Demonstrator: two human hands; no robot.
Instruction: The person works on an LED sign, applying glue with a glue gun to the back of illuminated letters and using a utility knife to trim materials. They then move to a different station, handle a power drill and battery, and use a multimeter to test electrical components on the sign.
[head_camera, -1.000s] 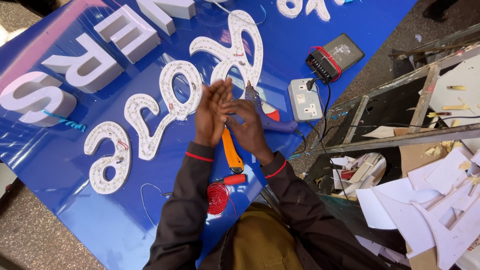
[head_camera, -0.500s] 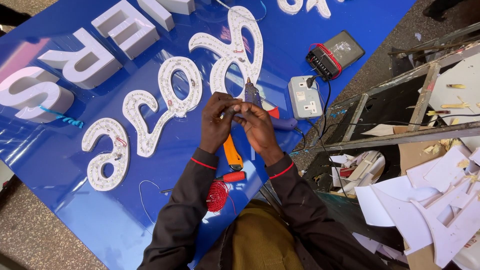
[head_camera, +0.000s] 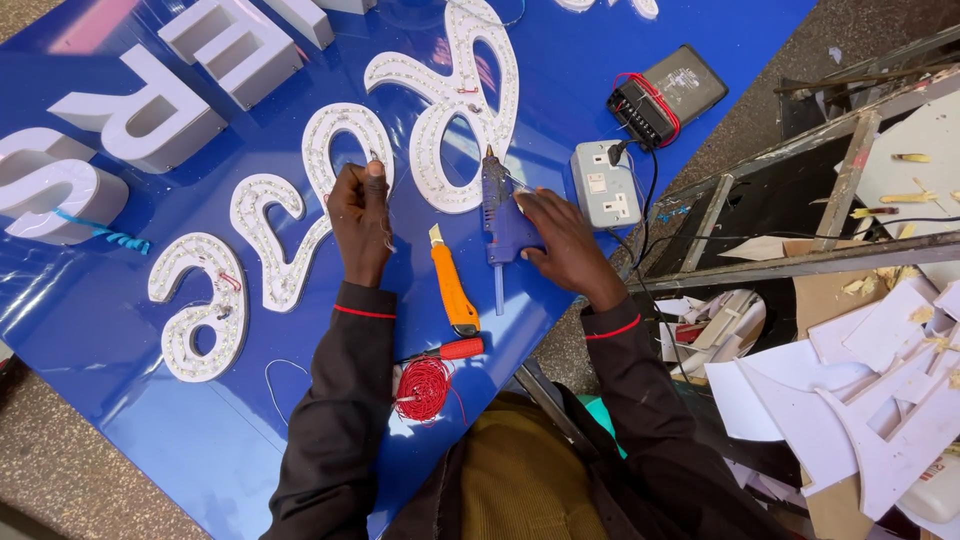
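L hand (head_camera: 362, 222) pinches thin wire at white LED-studded script letter (head_camera: 345, 140); R hand (head_camera: 560, 240) wraps blue plastic glue gun (head_camera: 503, 215) on glossy blue sign surface (head_camera: 110, 400).

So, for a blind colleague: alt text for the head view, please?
Seen from above, the right hand grips a blue glue gun on a blue sign board; the left hand holds thin wire beside white script letters.

Glossy blue sign panel (head_camera: 90, 310) reflecting light; matt white plastic letters (head_camera: 150, 120); blue plastic glue gun (head_camera: 505, 225); smooth orange plastic knife (head_camera: 453, 292); coil of thin red wire (head_camera: 424, 388); grey plastic socket box (head_camera: 606, 184); rough wooden frame (head_camera: 800, 262).
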